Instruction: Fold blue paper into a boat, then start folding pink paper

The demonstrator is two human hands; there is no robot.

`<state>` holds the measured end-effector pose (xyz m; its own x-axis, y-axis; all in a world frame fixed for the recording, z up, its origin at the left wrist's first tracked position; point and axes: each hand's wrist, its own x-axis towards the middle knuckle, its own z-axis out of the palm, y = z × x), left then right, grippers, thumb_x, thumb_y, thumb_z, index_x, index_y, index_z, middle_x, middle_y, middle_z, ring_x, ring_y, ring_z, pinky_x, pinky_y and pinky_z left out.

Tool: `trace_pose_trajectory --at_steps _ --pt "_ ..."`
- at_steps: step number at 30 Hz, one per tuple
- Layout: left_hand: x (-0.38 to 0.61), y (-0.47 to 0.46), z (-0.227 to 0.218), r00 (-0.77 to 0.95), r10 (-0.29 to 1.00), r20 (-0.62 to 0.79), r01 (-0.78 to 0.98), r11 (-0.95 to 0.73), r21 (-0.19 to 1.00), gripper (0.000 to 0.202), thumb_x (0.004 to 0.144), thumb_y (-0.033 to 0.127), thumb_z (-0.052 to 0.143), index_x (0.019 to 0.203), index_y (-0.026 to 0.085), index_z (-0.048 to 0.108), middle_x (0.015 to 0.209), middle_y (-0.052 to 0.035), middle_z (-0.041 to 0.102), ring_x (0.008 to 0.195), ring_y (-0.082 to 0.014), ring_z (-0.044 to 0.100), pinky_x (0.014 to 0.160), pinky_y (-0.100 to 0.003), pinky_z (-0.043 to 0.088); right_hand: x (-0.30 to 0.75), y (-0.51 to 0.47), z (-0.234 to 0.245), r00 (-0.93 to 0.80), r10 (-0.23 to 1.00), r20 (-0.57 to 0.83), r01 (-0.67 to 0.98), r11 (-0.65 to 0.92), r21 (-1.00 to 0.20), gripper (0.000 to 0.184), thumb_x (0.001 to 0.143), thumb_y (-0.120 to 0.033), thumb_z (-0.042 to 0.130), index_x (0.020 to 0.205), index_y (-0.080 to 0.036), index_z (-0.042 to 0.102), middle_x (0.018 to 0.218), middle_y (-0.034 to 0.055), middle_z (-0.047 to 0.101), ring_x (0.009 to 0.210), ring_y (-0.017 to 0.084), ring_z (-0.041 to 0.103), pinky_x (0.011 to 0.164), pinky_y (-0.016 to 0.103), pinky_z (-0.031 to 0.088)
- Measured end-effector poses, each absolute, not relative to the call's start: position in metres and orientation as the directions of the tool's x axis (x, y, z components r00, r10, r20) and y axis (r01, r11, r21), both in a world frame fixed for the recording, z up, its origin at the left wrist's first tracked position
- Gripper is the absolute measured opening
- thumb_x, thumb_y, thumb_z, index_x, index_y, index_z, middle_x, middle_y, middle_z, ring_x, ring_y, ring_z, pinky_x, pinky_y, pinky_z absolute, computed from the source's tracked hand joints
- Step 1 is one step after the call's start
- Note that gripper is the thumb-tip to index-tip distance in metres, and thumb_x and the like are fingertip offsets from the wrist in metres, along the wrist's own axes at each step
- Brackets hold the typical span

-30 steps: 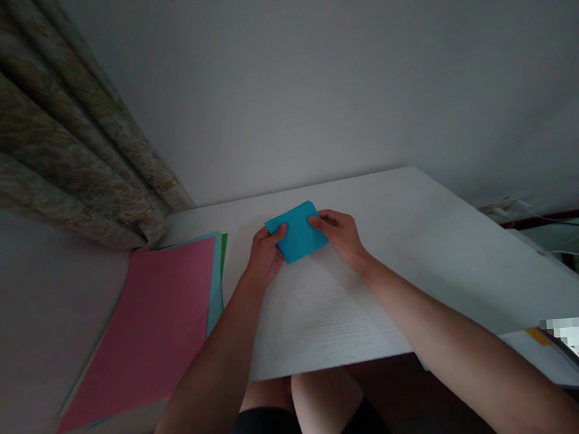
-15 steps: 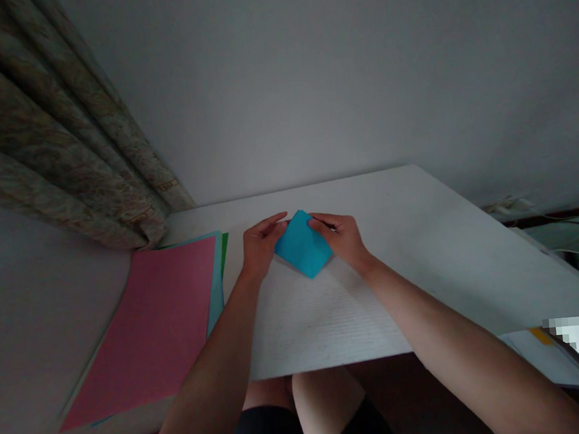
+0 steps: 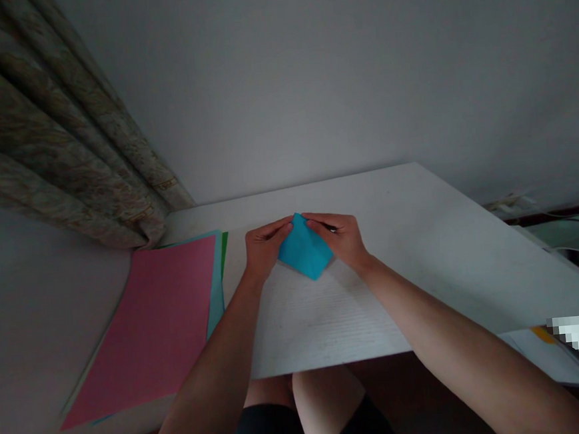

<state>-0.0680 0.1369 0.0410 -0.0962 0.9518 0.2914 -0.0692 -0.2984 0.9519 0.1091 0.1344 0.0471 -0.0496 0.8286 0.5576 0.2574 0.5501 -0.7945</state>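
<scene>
A folded sheet of blue paper (image 3: 306, 252), roughly diamond-shaped, is held just over the white table (image 3: 323, 328), one corner toward me and one toward the wall. Its upper left edge is pinched between the thumb and fingers of my left hand (image 3: 266, 243). On the upper right edge, my right hand (image 3: 338, 234) pinches the paper in the same way. Both thumbs lie on the near face close to the far corner, and the fingertips behind the paper are hidden.
Large coloured sheets, pink (image 3: 152, 328) on top with light blue and green beneath, lie at the table's left side. A patterned curtain (image 3: 88, 146) hangs at the left. The wall (image 3: 309, 88) stands behind the table. Cables (image 3: 573, 248) run at the far right.
My left hand has moved slightly right, its fingers now closed on the paper near the far corner. That corner has narrowed and shifted a little left. My right hand has barely moved.
</scene>
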Motion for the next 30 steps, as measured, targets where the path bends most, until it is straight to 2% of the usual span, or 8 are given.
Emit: trace_pose_trajectory --at_steps 8,12,16,20,23,26,28,30 --pt "-0.069 0.137 0.039 -0.078 0.955 0.286 -0.075 -0.291 0.954 0.019 0.071 0.030 0.080 0.089 0.024 0.081 0.093 -0.0035 0.079 0.091 -0.0217 0.073 0.086 -0.034 0.059 0.112 0.134 0.048 -0.092 0.819 0.566 0.285 0.566 -0.774 0.022 0.089 -0.038 0.066 0.104 -0.028 0.079 0.096 0.0019 0.079 0.083 0.021 0.074 0.073 0.034 0.059" --pt "-0.069 0.136 0.041 -0.028 0.973 0.230 -0.039 -0.231 0.972 0.030 0.071 0.034 0.078 0.099 0.022 0.080 0.085 -0.0021 0.079 0.078 -0.0185 0.071 0.074 -0.030 0.058 0.110 0.133 0.049 -0.141 0.833 0.535 0.296 0.551 -0.780 0.022 0.088 -0.037 0.065 0.102 -0.027 0.079 0.090 0.0029 0.079 0.078 0.020 0.072 0.070 0.032 0.056" --pt "-0.069 0.141 0.040 0.095 0.983 0.156 0.078 -0.163 0.983 0.026 0.075 0.037 0.072 0.089 0.017 0.081 0.078 -0.0039 0.078 0.074 -0.0189 0.070 0.069 -0.029 0.055 0.107 0.137 0.042 -0.190 0.917 0.351 0.284 0.394 -0.874 0.022 0.083 -0.039 0.069 0.092 -0.022 0.080 0.081 0.0047 0.078 0.070 0.019 0.070 0.062 0.029 0.052" --pt "-0.072 0.150 0.034 -0.018 0.989 0.149 0.165 -0.144 0.976 0.019 0.077 0.033 0.068 0.080 0.017 0.079 0.080 -0.0055 0.078 0.079 -0.0210 0.070 0.074 -0.031 0.055 0.110 0.146 0.032 -0.165 0.985 0.043 0.158 0.070 -0.985 0.040 0.074 -0.041 0.078 0.105 -0.015 0.075 0.071 0.0065 0.074 0.056 0.017 0.065 0.049 0.027 0.047" --pt "-0.074 0.153 0.026 -0.063 0.983 0.173 0.288 -0.148 0.946 0.023 0.084 0.033 0.063 0.089 0.017 0.078 0.089 -0.0081 0.078 0.087 -0.0234 0.071 0.084 -0.036 0.055 0.114 0.150 0.027 -0.164 0.986 -0.043 0.214 -0.007 -0.977 0.041 0.076 -0.035 0.077 0.110 -0.013 0.072 0.078 0.0102 0.075 0.061 0.020 0.067 0.055 0.031 0.051" --pt "-0.070 0.150 0.016 0.095 0.964 0.250 0.601 -0.255 0.757 0.029 0.089 0.029 0.056 0.108 0.019 0.075 0.121 -0.0108 0.071 0.118 -0.0277 0.062 0.105 -0.044 0.046 0.114 0.150 0.026 -0.080 0.993 0.083 0.606 0.115 -0.787 0.026 0.080 -0.027 0.071 0.104 -0.019 0.075 0.090 0.0098 0.076 0.081 0.024 0.069 0.075 0.038 0.054" --pt "-0.066 0.146 0.011 0.241 0.943 0.229 0.776 -0.329 0.539 0.039 0.093 0.030 0.050 0.128 0.022 0.066 0.147 -0.0081 0.053 0.142 -0.0326 0.039 0.117 -0.052 0.031 0.111 0.148 0.027 -0.080 0.980 0.181 0.801 0.171 -0.574 0.026 0.084 -0.024 0.065 0.108 -0.023 0.075 0.106 0.0101 0.074 0.101 0.027 0.065 0.091 0.042 0.049" --pt "-0.061 0.144 0.008 0.316 0.938 0.144 0.862 -0.347 0.369 0.048 0.099 0.035 0.039 0.144 0.026 0.052 0.159 -0.0040 0.036 0.150 -0.0373 0.021 0.118 -0.060 0.021 0.107 0.145 0.027 -0.099 0.973 0.209 0.889 0.180 -0.420 0.032 0.089 -0.024 0.058 0.118 -0.023 0.071 0.122 0.0112 0.068 0.115 0.029 0.058 0.099 0.043 0.044"
